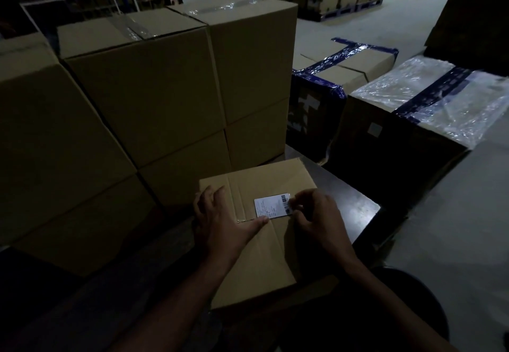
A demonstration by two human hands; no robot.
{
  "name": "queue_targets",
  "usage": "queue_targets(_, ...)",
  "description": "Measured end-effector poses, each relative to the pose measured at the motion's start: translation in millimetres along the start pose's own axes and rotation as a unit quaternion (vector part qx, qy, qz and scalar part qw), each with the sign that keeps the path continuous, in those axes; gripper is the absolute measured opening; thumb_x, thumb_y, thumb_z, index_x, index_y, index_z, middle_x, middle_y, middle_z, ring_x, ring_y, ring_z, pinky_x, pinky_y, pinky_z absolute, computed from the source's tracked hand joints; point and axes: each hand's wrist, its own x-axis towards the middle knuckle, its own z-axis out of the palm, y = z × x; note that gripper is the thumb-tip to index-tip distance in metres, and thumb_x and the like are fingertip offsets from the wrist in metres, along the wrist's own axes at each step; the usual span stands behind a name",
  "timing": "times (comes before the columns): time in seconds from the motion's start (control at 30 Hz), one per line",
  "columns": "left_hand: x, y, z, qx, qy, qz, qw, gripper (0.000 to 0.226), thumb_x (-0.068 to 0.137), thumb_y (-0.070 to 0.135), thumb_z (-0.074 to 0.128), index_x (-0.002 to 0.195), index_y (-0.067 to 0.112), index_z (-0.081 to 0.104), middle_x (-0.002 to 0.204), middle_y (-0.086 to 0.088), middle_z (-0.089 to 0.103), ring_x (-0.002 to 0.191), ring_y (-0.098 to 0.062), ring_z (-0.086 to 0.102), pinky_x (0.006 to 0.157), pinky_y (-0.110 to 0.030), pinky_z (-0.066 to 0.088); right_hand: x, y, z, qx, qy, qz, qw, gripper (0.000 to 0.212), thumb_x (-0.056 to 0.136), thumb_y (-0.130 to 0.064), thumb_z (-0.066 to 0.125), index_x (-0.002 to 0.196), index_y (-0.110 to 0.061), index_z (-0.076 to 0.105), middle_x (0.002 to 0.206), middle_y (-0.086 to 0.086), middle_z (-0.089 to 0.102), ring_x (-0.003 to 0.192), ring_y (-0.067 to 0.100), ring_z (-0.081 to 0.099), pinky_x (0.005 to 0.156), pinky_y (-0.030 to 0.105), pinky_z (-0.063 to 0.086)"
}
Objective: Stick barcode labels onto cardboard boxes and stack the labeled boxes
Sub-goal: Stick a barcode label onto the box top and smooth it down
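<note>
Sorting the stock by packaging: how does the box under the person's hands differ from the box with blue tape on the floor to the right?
The box under the hands carries a white barcode label; no such label shows on top of the blue-taped box. Its seam has clear tape, while the other is strapped with dark blue tape. The left hand and right hand rest on the first; nothing touches the second. Both are brown cardboard and closed.

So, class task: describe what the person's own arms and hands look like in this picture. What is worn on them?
Both forearms are bare, with no sleeves in view. The left hand and right hand wear no gloves. No watch, ring or wristband shows, though the dim light could hide small items. Nothing is marked on them.
</note>
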Motion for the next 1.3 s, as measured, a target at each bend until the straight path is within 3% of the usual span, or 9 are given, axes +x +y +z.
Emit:
queue_targets(0.07, 0, -1, 1, 0.001, -0.002, -0.002, 1.000, 0.114, 0.056, 0.079, 0.074, 0.147, 0.025, 0.034, 0.156, 0.002, 0.020, 0.146, -0.025, 0.013, 0.109, -0.054, 0.036, 2, -3, -6, 0.008, -0.021, 0.008, 1.000, 0.023, 0.087, -0.011, 0.069, 0.107, -0.018, 0.060, 0.104, -0.004, 0.070, 0.092, 0.001, 0.065, 0.080, 0.017, 0.055)
queue_targets(0.13, 1, -2, 1, -0.005, -0.005, -0.003, 1.000, 0.115, 0.055, 0.080, 0.073, 0.148, 0.026, 0.033, 0.157, 0.002, 0.020, 0.146, -0.024, 0.012, 0.110, -0.055, 0.034, -1, -2, -9, 0.003, -0.030, 0.008, 1.000, 0.023, 0.087, -0.014, 0.069, 0.105, -0.024, 0.058, 0.102, -0.006, 0.070, 0.094, 0.005, 0.066, 0.083, 0.029, 0.057)
queue_targets(0.27, -1, -4, -1, -0.028, -0.009, -0.006, 1.000, 0.123, 0.049, 0.095, 0.054, 0.147, 0.024, 0.034, 0.157, 0.004, 0.020, 0.148, -0.023, 0.012, 0.114, -0.057, 0.031, -29, -7, 2, -0.028, 0.055, 0.037, 0.997, 0.022, 0.082, -0.020, 0.074, 0.101, -0.023, 0.064, 0.099, -0.008, 0.065, 0.098, 0.011, 0.060, 0.085, 0.035, 0.053)
queue_targets(0.37, 5, -3, -4, -0.042, -0.014, -0.013, 0.999, 0.122, 0.053, 0.100, 0.044, 0.146, 0.021, 0.036, 0.157, 0.003, 0.017, 0.151, -0.021, 0.005, 0.119, -0.057, 0.019, -58, -20, 11, -0.122, 0.111, 0.018, 0.986, 0.026, 0.082, -0.023, 0.072, 0.107, -0.025, 0.063, 0.104, -0.008, 0.063, 0.105, 0.015, 0.048, 0.086, 0.031, 0.033)
queue_targets(0.47, 25, -2, -9, 0.024, -0.010, 0.025, 0.999, 0.110, 0.063, 0.090, 0.056, 0.145, 0.018, 0.038, 0.159, -0.007, 0.016, 0.153, -0.023, -0.002, 0.123, -0.052, 0.003, -65, -21, 18, -0.145, 0.114, 0.013, 0.983, 0.030, 0.082, -0.025, 0.071, 0.110, -0.026, 0.061, 0.110, -0.008, 0.062, 0.109, 0.015, 0.047, 0.088, 0.033, 0.032)
queue_targets(0.63, 54, -2, -10, 0.050, -0.092, 0.108, 0.989, 0.120, 0.070, 0.084, 0.060, 0.160, 0.026, 0.006, 0.168, -0.001, 0.002, 0.153, -0.016, -0.011, 0.124, -0.045, -0.008, -54, -18, 14, -0.124, 0.121, 0.007, 0.985, 0.025, 0.082, -0.025, 0.070, 0.106, -0.027, 0.062, 0.104, -0.011, 0.062, 0.104, 0.012, 0.048, 0.083, 0.028, 0.027)
queue_targets(0.87, 33, -4, -22, 0.078, -0.096, 0.027, 0.992, 0.131, 0.048, 0.098, 0.052, 0.153, 0.026, 0.024, 0.149, -0.010, 0.034, 0.137, -0.030, 0.035, 0.112, -0.048, 0.033, -13, 3, -12, -0.139, 0.019, -0.075, 0.987, 0.015, 0.088, -0.039, 0.064, 0.102, -0.038, 0.067, 0.101, -0.021, 0.065, 0.098, 0.000, 0.050, 0.089, 0.032, 0.042)
queue_targets(1.07, 19, -1, -15, 0.109, -0.099, 0.056, 0.988, 0.129, 0.055, 0.099, 0.046, 0.156, 0.025, 0.016, 0.157, -0.004, 0.029, 0.143, -0.025, 0.028, 0.114, -0.049, 0.022, 10, -2, -21, -0.122, -0.028, -0.080, 0.989, 0.017, 0.083, -0.033, 0.071, 0.100, -0.033, 0.070, 0.096, -0.017, 0.067, 0.094, 0.008, 0.055, 0.083, 0.041, 0.049)
queue_targets(1.3, 14, -3, -15, 0.095, -0.073, 0.068, 0.990, 0.126, 0.054, 0.100, 0.043, 0.154, 0.027, 0.023, 0.154, 0.000, 0.035, 0.140, -0.021, 0.034, 0.114, -0.044, 0.024, -10, -14, 6, -0.098, 0.019, -0.021, 0.995, 0.026, 0.079, -0.025, 0.073, 0.086, -0.034, 0.049, 0.082, -0.022, 0.044, 0.087, 0.009, 0.046, 0.074, 0.026, 0.035)
